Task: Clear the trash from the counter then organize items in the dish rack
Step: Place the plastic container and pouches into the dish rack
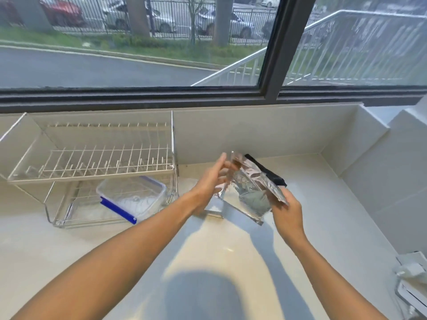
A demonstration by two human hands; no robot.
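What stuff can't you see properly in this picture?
Head view, the only one:
- Inside the foil bag: shiny creases hide what it holds.
- The black thing behind the bag: mostly covered, can't tell what it is.
- Left hand: its fingers are blurred against the bag, so the grip is unclear.
- White things at the right edge: cut off.
- The box in the rack: wires cross it.

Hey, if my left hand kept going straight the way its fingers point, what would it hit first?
Probably the foil bag: the left hand points up and right with its fingertips already at the bag's upper edge. Whether they touch is unclear.
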